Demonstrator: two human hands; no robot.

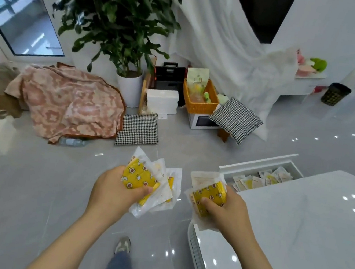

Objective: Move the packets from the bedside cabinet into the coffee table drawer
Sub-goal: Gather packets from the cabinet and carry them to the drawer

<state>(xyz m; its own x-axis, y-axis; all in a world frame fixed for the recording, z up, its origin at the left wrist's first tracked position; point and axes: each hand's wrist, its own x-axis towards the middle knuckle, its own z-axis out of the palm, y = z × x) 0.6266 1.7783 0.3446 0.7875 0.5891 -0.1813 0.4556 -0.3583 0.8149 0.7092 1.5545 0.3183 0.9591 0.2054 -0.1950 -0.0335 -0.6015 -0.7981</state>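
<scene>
Two hands, each clenched round a sheaf of packets — the left hand (112,190) grips the left bundle (145,179), the right hand (227,211) grips the right bundle (208,193), both of yellow patterned pouches in clear wrappers. The drawer (257,163) stands pulled out from the coffee table (294,225), and loose packets (262,180) lie inside it. Both bundles are short of the drawer, on its near side: the right bundle just beside its near end, the left bundle farther out, over the floor (55,186). From where I steer, the drawer lies ahead and to the right of both hands, its long axis running away up and rightward along the table's edge. I judge the right hand the nearer — it should reach the drawer first, the left crossing after it.
</scene>
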